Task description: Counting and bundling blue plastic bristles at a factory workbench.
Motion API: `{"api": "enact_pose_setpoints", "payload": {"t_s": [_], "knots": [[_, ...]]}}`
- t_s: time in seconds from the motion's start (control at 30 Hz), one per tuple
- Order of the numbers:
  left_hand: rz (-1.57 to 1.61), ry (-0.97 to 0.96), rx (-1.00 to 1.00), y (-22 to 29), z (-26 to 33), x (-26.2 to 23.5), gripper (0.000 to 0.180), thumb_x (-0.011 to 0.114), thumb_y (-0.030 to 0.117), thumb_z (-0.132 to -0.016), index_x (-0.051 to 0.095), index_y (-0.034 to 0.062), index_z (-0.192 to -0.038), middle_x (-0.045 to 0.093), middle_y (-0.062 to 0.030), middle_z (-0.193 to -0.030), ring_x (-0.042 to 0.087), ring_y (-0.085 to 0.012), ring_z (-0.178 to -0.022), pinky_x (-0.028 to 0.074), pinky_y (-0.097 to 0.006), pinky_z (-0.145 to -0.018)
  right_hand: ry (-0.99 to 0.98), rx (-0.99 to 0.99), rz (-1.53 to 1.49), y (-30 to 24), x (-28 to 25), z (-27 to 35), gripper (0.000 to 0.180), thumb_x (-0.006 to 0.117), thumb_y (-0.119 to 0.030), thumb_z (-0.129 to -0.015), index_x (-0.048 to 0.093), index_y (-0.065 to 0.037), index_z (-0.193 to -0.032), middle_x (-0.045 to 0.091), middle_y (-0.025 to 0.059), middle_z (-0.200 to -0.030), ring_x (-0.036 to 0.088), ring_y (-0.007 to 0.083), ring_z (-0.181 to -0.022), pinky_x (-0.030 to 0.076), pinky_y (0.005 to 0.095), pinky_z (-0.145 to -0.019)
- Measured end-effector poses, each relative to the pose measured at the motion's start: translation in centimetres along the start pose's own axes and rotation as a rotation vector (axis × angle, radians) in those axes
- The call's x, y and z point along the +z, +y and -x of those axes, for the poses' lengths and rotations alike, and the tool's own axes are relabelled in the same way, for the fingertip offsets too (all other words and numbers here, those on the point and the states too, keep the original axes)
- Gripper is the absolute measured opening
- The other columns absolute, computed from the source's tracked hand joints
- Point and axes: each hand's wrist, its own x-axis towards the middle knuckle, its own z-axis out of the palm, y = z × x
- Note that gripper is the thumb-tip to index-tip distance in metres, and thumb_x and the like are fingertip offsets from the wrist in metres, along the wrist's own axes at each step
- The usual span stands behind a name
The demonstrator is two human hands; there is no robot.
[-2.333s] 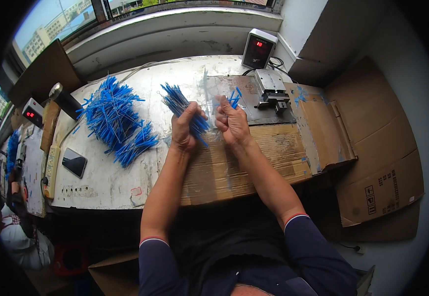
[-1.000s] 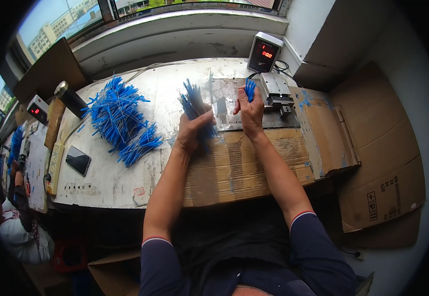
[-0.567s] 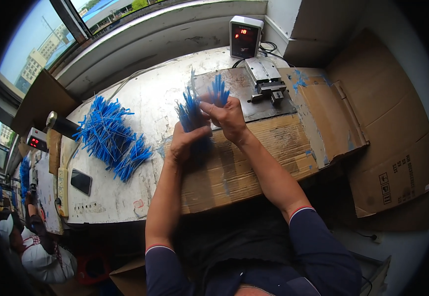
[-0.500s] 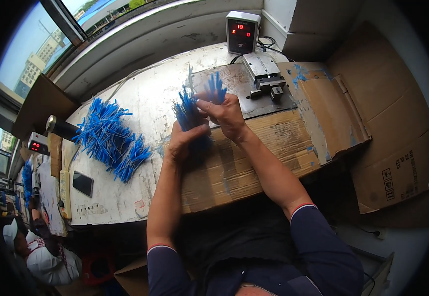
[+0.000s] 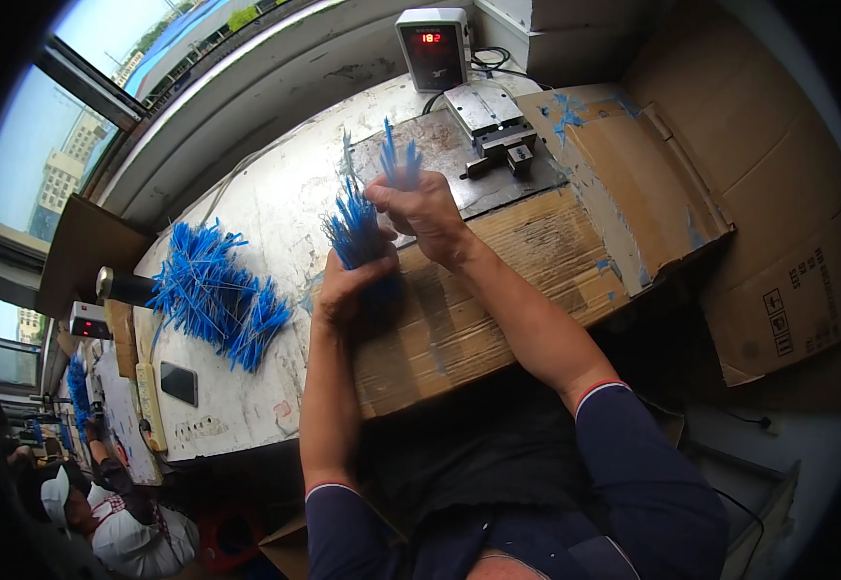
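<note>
My left hand is closed around a thick bundle of thin blue strips with fine wire ends, their tips fanned upward. Close beside it, my right hand grips a smaller bunch of blue strips, blurred at the top. Both hands are above the cardboard-covered front of the bench, and the bundle's lower end is shadowed below the left hand. To the left lies a loose pile of blue strips on the white bench top.
Behind my hands, a metal clamping fixture sits on a steel plate, with a digital counter box behind. A phone and power strip lie left. Large cardboard stands right. Another person works at lower left.
The view has shifted slightly. My right hand with its small bunch has drawn a little apart from the left-hand bundle. The counter's red display has changed.
</note>
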Motion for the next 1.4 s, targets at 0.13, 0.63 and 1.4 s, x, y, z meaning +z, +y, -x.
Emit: {"api": "enact_pose_setpoints", "payload": {"t_s": [0.13,0.63,1.4], "knots": [[-0.021,0.025,-0.012,-0.1,0.1,0.0,0.044,0.076,0.004,-0.079,0.061,-0.0019,-0.119,0.068,-0.0082,-0.09,0.067,-0.0188,-0.083,0.054,-0.032,-0.077,0.066,-0.076,-0.024,0.2,0.1,-0.4,0.004,0.076,-0.011,-0.091,0.073,-0.008,-0.093,0.057,-0.0065,-0.067,0.041,0.0002,-0.048,0.026,0.02,-0.043],[0.086,-0.01,-0.035,0.6,0.3,1.0,0.048,0.076,0.008,-0.077,0.061,-0.0047,-0.121,0.065,-0.0081,-0.085,0.063,-0.0179,-0.078,0.05,-0.031,-0.074,-0.001,-0.094,0.054,-0.1,-0.3,-0.3,0.013,0.077,-0.018,-0.094,0.072,-0.006,-0.096,0.055,-0.0069,-0.068,0.042,0.0005,-0.052,0.028,0.019,-0.044],[0.035,-0.097,-0.055,0.6,-0.4,-1.2,0.05,0.075,0.015,-0.076,0.061,-0.002,-0.121,0.063,-0.006,-0.083,0.061,-0.0178,-0.078,0.048,-0.031,-0.075,0.121,0.005,-0.022,0.5,-1.3,-1.6,0.016,0.07,-0.019,-0.098,0.065,-0.005,-0.091,0.067,0.0027,-0.077,0.058,0.0059,-0.057,0.039,0.0194,-0.043]]}}
